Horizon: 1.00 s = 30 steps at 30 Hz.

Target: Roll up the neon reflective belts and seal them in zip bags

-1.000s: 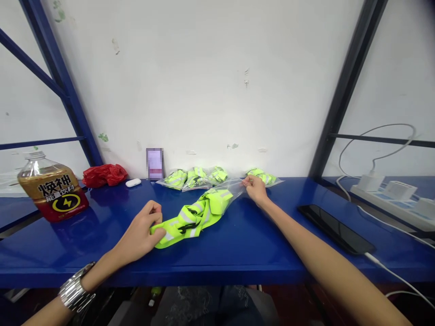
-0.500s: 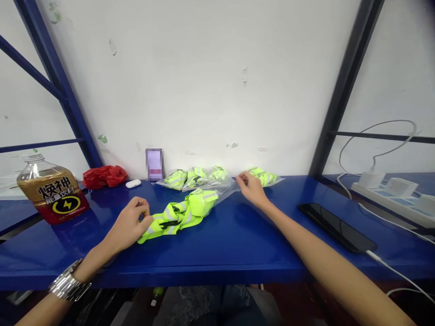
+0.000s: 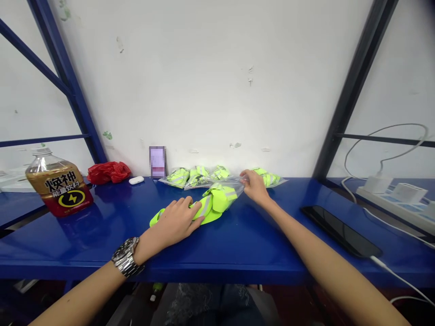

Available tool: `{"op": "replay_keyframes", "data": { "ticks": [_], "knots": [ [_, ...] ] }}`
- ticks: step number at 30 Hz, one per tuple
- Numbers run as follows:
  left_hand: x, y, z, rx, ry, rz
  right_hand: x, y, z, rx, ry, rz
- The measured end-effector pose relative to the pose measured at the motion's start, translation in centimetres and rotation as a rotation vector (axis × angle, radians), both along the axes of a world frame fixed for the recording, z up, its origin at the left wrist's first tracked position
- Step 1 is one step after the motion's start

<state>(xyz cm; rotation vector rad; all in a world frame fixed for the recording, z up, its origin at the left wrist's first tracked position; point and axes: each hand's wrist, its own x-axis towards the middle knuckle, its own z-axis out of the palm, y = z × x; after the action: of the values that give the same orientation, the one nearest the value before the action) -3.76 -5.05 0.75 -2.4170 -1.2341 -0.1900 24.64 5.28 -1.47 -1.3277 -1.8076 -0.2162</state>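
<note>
A fluorescent yellow-green reflective vest (image 3: pixel 220 199) with silver-grey stripes lies bunched on the blue table, its right end inside a clear plastic bag (image 3: pixel 238 184). Over the vest's left part lies my left hand (image 3: pixel 176 219), fingers curled onto the fabric and gripping it. My right hand (image 3: pixel 256 188) pinches the bag at its right side between thumb and fingers. Behind the bag, several more bagged vests (image 3: pixel 199 175) rest near the wall, and another bagged vest (image 3: pixel 270 177) is partly hidden by my right hand.
On the left of the blue table (image 3: pixel 251 246) stand a large drink bottle (image 3: pixel 63 185) and a red plastic bag (image 3: pixel 108 172). A white earbud case (image 3: pixel 136 180) and an upright phone (image 3: pixel 157 161) are near the wall. At right lie a charging black phone (image 3: pixel 340 230) and a power strip (image 3: pixel 390 203).
My left hand has moved right along the vest and now covers its middle. The vest has shifted right and is more bunched towards the bag. My right hand still pinches the bag.
</note>
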Motion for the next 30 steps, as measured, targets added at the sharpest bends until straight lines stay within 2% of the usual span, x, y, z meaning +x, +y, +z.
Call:
{"op": "replay_keyframes", "data": {
  "ticks": [3,7,9,13,16,18,21,23,25,30],
  "knots": [
    [-0.3,-1.2,-0.1,0.022,0.000,-0.016,1.9,0.6,0.4,0.004,-0.028,-0.010],
    [-2.4,-2.0,-0.3,0.038,-0.020,0.088,4.6,1.0,0.5,-0.021,-0.072,-0.040],
    [-3.6,-1.6,-0.6,0.060,-0.054,0.143,5.0,0.6,0.7,-0.006,-0.121,-0.068],
    [-4.6,-0.5,-1.1,0.101,-0.060,0.259,2.5,-1.8,1.8,0.034,-0.133,-0.187],
    [-4.0,0.1,-1.0,0.092,-0.044,0.322,-0.2,-4.0,2.1,-0.068,-0.382,-0.072],
    [-3.4,0.4,-0.8,0.081,-0.055,0.338,-0.8,-4.5,1.9,-0.105,-0.529,-0.054],
    [-2.8,1.0,-0.7,0.071,-0.070,0.352,0.6,-3.6,1.4,-0.163,-0.633,-0.058],
    [-2.7,1.5,-0.6,0.060,-0.084,0.356,2.3,-2.6,1.2,-0.145,-0.664,-0.041],
    [-2.7,2.0,-0.7,0.042,-0.105,0.338,3.5,-1.6,1.0,-0.115,-0.654,-0.084],
    [-2.7,2.3,-0.8,0.020,-0.149,0.191,3.1,-0.1,0.2,-0.108,-0.671,-0.131]
  ]
}}
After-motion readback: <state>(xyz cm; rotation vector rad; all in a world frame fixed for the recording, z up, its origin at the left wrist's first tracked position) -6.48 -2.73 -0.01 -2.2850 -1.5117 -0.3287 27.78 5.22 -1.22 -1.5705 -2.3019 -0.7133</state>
